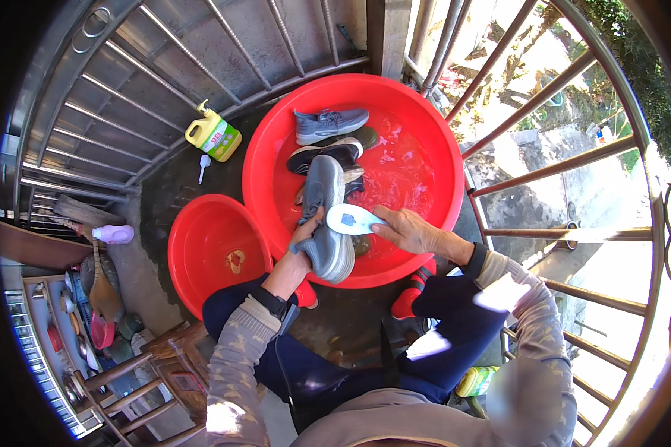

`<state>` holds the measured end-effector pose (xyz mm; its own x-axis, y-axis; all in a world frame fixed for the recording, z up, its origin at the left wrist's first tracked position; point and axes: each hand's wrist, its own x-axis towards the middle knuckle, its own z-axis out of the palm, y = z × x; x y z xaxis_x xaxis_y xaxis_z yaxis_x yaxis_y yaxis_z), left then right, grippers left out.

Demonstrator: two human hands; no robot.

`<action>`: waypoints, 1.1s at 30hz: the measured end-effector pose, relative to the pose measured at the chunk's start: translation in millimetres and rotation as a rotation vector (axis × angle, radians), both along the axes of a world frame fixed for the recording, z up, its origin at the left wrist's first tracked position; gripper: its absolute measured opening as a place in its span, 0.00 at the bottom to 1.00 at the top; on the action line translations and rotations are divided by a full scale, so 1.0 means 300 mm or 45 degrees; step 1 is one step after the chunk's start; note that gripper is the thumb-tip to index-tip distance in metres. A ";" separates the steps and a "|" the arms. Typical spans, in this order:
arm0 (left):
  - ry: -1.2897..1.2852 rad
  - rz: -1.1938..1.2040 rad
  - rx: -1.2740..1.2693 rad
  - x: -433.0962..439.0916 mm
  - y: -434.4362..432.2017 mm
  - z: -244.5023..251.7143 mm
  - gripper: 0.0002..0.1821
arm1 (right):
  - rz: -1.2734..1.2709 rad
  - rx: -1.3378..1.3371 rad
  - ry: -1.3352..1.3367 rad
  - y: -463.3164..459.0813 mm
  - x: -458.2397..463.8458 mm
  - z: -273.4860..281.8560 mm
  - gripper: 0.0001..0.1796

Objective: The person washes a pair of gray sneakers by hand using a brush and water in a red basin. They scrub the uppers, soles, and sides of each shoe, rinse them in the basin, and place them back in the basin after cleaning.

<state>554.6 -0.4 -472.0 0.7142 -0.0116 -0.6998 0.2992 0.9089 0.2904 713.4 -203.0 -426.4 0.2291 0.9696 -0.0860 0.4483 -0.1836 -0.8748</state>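
My left hand (305, 237) is inside or around the opening of a grey sports shoe (330, 195), holding it over a large red plastic basin (447, 167). In my right hand (408, 232) is a white-backed scrubbing brush (352, 219), laid against the side of the shoe's sole; its bristles are hidden. Within the basin, which holds some water, a second grey-blue shoe (332, 125) sits toward the far side. Nearer lies a black shoe with a pale sole (324, 155), and more dark footwear is partly covered by the held shoe.
A smaller red basin (218, 209) stands left of the large one. Beyond it are a yellow detergent jug (215, 137) and a white scoop (203, 167). A lilac bottle (113, 234) lies farther left. Metal railings (559, 234) curve around the right side.
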 end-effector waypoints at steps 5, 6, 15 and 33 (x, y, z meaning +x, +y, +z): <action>-0.024 -0.143 -0.207 -0.021 -0.054 0.081 0.19 | -0.334 -0.076 -0.212 0.056 0.139 0.004 0.31; -0.176 -0.130 -0.370 -0.022 -0.054 0.091 0.19 | -0.460 -0.139 -0.203 0.069 0.151 0.003 0.32; 0.097 -0.147 0.106 -0.037 -0.002 0.083 0.21 | -0.088 -0.152 -0.115 0.044 0.055 0.015 0.32; -0.035 -0.356 1.134 -0.047 -0.047 0.041 0.24 | -0.372 -0.568 -0.223 0.018 0.086 0.016 0.32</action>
<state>540.4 -14.6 -459.7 0.7829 0.3470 -0.5164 0.4562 0.2441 0.8557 739.2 -197.6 -421.6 0.5303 0.7421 -0.4101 0.4548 -0.6572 -0.6011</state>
